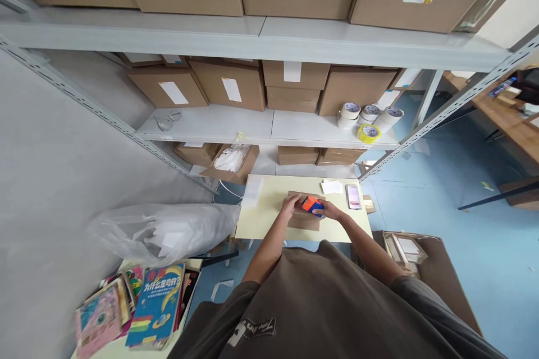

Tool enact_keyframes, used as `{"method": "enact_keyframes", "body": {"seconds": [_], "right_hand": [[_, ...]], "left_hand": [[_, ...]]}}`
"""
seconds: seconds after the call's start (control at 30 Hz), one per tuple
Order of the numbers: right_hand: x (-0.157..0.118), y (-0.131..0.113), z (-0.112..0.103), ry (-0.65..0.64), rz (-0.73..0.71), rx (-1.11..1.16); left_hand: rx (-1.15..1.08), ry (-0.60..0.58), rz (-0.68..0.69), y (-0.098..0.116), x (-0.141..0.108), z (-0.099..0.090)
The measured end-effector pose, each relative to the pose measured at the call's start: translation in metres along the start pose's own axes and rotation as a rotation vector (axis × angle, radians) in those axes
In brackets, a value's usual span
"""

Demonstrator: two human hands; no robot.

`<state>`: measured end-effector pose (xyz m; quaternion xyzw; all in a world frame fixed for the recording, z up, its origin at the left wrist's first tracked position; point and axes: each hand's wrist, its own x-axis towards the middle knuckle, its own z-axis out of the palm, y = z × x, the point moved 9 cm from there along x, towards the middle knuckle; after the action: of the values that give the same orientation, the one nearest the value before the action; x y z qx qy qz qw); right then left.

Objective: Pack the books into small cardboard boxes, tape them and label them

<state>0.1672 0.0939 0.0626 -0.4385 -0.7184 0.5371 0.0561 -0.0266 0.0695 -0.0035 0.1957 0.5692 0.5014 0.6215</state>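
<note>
On the pale yellow table, a flat brown cardboard package (304,222) lies in front of me. My left hand (290,203) is at its left side, with curved fingers that appear to grip the edge. An orange and blue tape dispenser (311,204), small in the view, is held over the package by my right hand (328,210), whose fingers wrap its right end. A phone (353,197) and a few white slips (332,187) lie to the right, beyond my right hand.
The table (263,219) stands against a grey metal shelf (236,126) with cardboard boxes. Rolls of tape (368,133) sit on the middle shelf. A plastic bag (168,233) and stacked books (155,305) are at left; an open carton (442,269) stands at right.
</note>
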Motion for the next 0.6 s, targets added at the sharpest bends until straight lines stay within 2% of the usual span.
{"method": "enact_keyframes", "body": {"seconds": [0.13, 0.27, 0.4, 0.6], "right_hand": [[0.005, -0.013, -0.012, -0.026, 0.019, -0.037], [0.01, -0.025, -0.022, -0.042, 0.059, -0.113], [0.008, -0.027, -0.022, -0.057, 0.053, -0.122], [0.001, -0.006, -0.021, -0.068, 0.161, -0.214]], "left_hand": [[-0.01, 0.136, 0.23, 0.031, -0.002, -0.012], [0.075, 0.302, 0.35, 0.043, -0.012, -0.022], [0.148, 0.412, 0.363, 0.039, -0.021, -0.033], [0.238, 0.598, 0.319, 0.036, -0.024, -0.081]]}}
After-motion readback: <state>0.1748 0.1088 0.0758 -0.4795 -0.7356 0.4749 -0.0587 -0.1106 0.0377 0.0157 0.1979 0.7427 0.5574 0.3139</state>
